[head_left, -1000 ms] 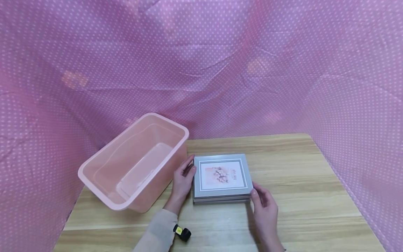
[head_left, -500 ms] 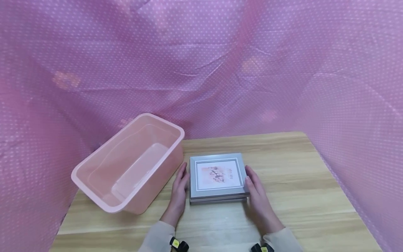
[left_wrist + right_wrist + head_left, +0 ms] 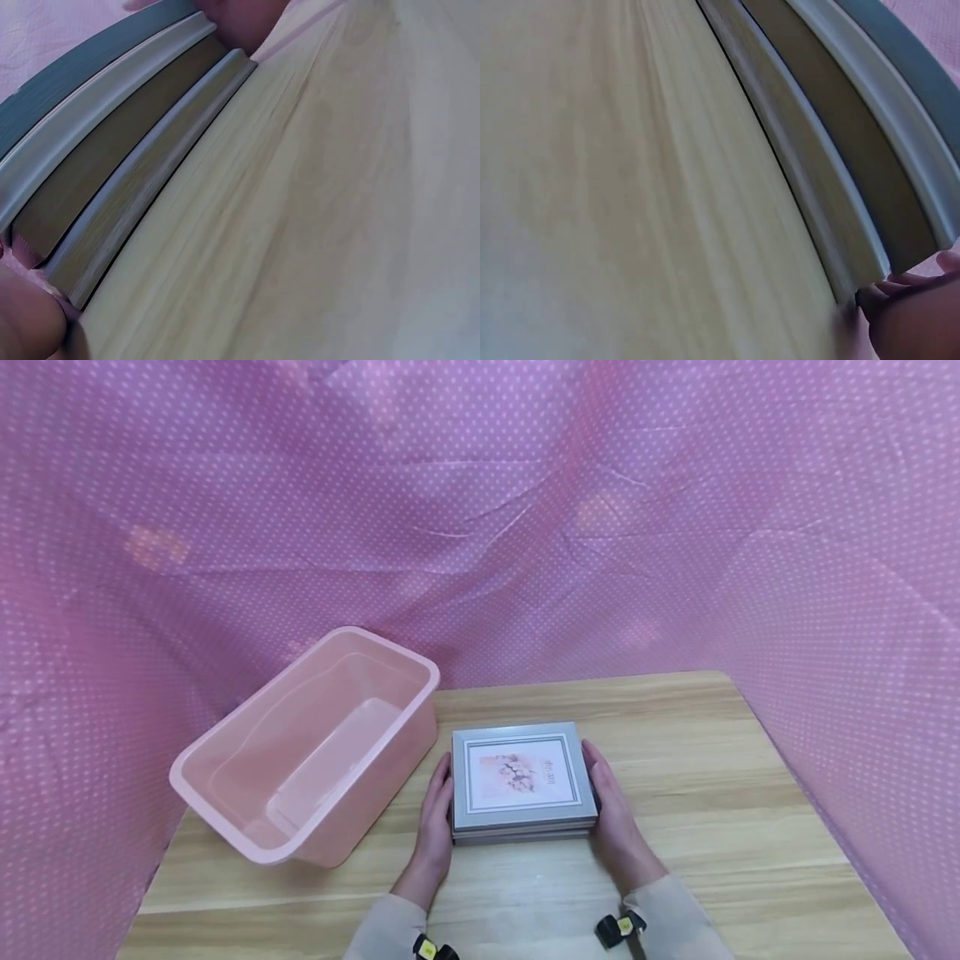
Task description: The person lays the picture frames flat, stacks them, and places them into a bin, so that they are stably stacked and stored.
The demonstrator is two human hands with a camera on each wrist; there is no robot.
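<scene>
A stack of picture frames (image 3: 521, 777) lies flat on the wooden table; the top one has a silver-grey border around a pink flower print. Along its left side my left hand (image 3: 433, 837) rests with fingers extended. My right hand (image 3: 619, 835) lies against the opposite side, its fingers also fairly straight. Seen from the left wrist, the stack's near edge (image 3: 112, 124) shows grey, silver and brown layers, its lowest one at the tabletop. A fingertip (image 3: 919, 319) touches the stack's corner in the right wrist view. The sides under both palms are hidden.
A deep pink plastic bin (image 3: 378, 758) with nothing inside stands left of the stack, near my left hand. The table (image 3: 720, 793) extends to the right and front. Pink dotted cloth (image 3: 480, 527) hangs behind and on both sides.
My right hand has slid from the near right corner up along the stack's right side, its fingers straightening. My left hand has come down slightly beside the left edge. The stack stays on the table.
</scene>
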